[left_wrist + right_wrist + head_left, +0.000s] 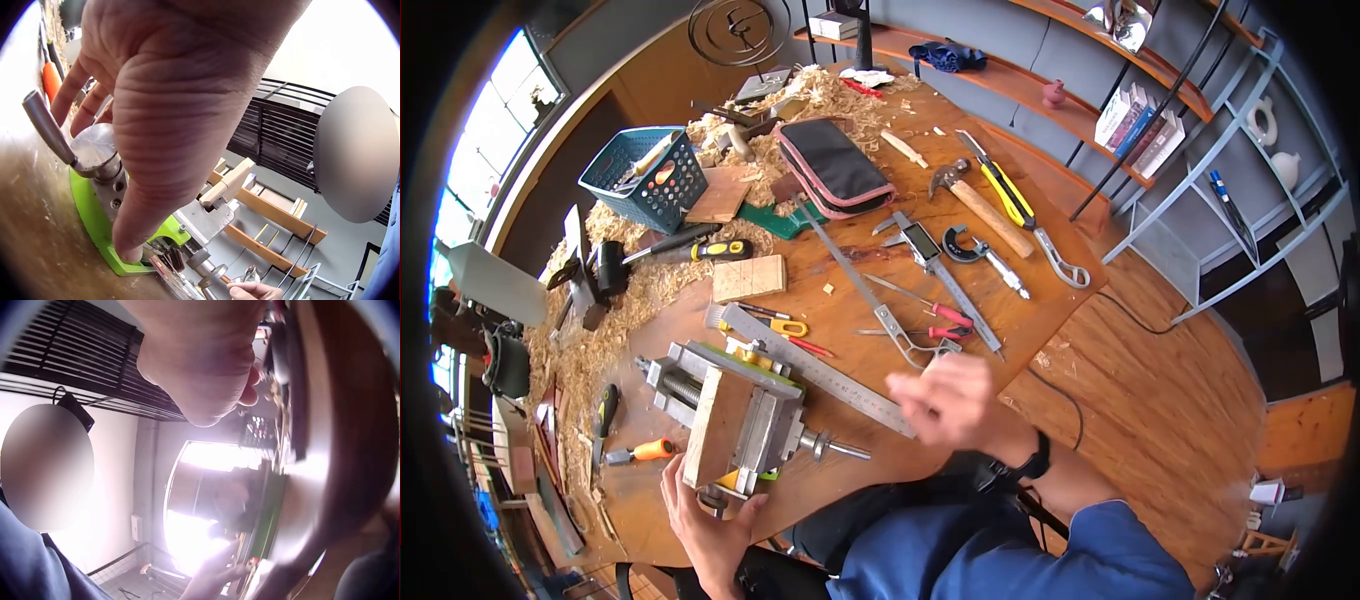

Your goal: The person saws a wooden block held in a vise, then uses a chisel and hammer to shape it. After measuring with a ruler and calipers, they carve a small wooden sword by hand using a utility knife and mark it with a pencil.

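A metal vise [775,420] on a green base [97,219] grips a wooden block [718,425]. My left hand [712,525] straddles the vise's near end, fingers extended on one side and thumb on the other. In the left wrist view, that hand [169,106] rests its thumb on the green base, with its fingers spread beyond the round metal knob [97,147]. Off to the right of the vise's screw handle [835,447], my right hand [948,402] is raised near the steel ruler's end [890,412], its fingers loosely bent with nothing visible in them. The right wrist view shows this hand [200,356] in the air.
Calipers [940,265], a micrometer [990,262], a hammer [985,210] and red-handled tools [950,323] lie beyond the right hand. A perforated basket [645,180], a black case [835,165] and wood shavings [625,330] occupy the far and left sides. An orange-handled screwdriver [645,451] lies left of the vise.
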The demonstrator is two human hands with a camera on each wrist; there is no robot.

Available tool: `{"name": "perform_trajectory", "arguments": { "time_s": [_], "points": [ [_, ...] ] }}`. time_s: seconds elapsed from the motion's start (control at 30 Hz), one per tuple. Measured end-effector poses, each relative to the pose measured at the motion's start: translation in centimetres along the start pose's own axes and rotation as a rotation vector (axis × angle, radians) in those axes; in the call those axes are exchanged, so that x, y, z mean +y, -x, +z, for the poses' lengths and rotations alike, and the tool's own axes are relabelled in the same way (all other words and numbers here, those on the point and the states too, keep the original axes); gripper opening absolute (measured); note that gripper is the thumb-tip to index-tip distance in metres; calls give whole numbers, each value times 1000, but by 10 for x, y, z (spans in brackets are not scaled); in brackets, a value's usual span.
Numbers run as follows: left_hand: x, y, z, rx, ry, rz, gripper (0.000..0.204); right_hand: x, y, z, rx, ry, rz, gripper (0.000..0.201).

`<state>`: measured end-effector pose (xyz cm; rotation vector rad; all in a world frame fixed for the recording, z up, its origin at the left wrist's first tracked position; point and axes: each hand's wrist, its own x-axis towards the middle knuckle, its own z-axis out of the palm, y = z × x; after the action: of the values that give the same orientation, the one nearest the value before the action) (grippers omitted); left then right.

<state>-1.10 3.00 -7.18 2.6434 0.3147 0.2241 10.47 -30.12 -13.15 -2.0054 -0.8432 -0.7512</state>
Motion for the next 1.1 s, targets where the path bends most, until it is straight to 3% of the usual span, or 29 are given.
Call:
{"name": "perform_trajectory", "arguments": {
  "time_s": [0.13,0.2,0.3,0.43,0.8,0.9,0.97,1.1],
  "points": [
    [-4,2,-1,19,-32,50,97,36,-28,-44,88,232,20,14],
    [-6,2,5,22,-43,29,97,64,-43,-77,136,349,323,12],
    [-8,1,19,67,-26,19,97,72,-39,-95,-8,445,363,14],
    [-6,-3,23,123,30,40,90,73,-20,-91,-53,394,436,14],
    [-23,3,22,153,110,19,81,55,-14,-82,-63,383,394,16],
    [-25,7,16,114,127,-40,81,42,-19,-72,-101,391,291,15],
    [-22,5,8,126,106,36,81,32,-22,-63,-120,333,275,15],
    [-16,-3,-14,67,50,34,81,15,-28,-40,-139,214,202,13]
  ]
}}
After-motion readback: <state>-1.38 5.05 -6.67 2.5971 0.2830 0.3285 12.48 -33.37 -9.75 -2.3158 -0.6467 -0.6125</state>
